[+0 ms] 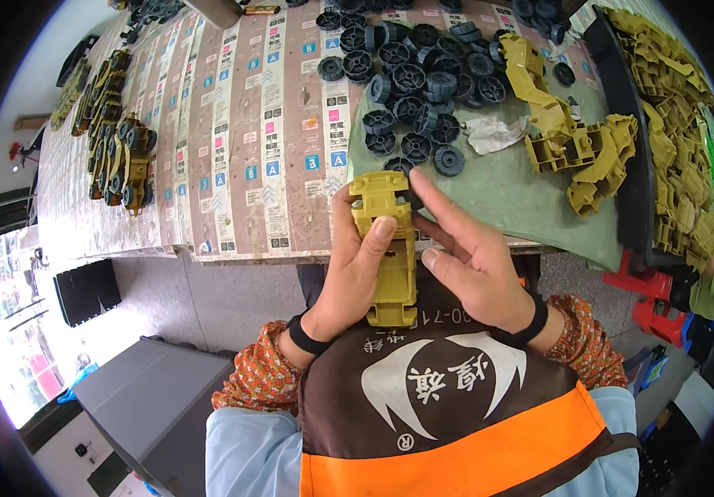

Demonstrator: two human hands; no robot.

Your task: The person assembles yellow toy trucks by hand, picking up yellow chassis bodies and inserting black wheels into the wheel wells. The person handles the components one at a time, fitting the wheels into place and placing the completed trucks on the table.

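Two forearms rise from the lower edge in floral orange sleeves, a black wristband at each wrist, and meet in front of the brown apron near the worktop. The left hand is clasped around an olive plastic toy vehicle body, its thumb laid across the upper part and its fingers wrapped along the left side, mostly hidden. The body points lengthwise away from the person; in the view, its far end overlaps the worktop's near edge and its near end overlaps the apron.

The right hand stands partly open on the body's right side, palm turned inward. Its index finger stretches forward past the body's far end, the other fingers bend in behind, and the thumb is spread apart, pointing left. Something dark shows between these fingers and the body; whether they press on it, I cannot tell.

Beyond both hands, black toy wheels lie heaped, partly on a green cloth, with a crumpled white tissue beside them. Farther right, loose olive vehicle bodies lie near a black bin filled with olive parts. Wheeled toy vehicles stand in rows at far left.
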